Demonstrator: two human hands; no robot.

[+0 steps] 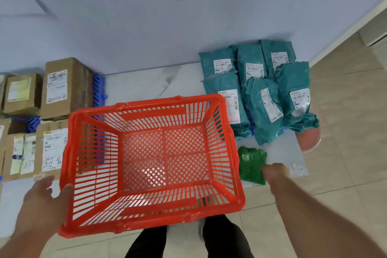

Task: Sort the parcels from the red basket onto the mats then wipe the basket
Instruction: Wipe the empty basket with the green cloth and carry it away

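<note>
Left hand grips left rim of red basket, thumb over edge. Right hand touches green cloth on floor, grasp unclear. Basket empty, tilted. Teal bags right; cardboard boxes left.

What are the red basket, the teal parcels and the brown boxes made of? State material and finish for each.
Red basket: moulded plastic, slightly glossy, judging by its uniform slotted walls and lattice floor.
Teal parcels: thin plastic mailer bags, probably, since they wrinkle and carry a soft sheen; white printed labels stuck on.
Brown boxes: matte cardboard, with flat faces, creased edges and paper labels.
</note>
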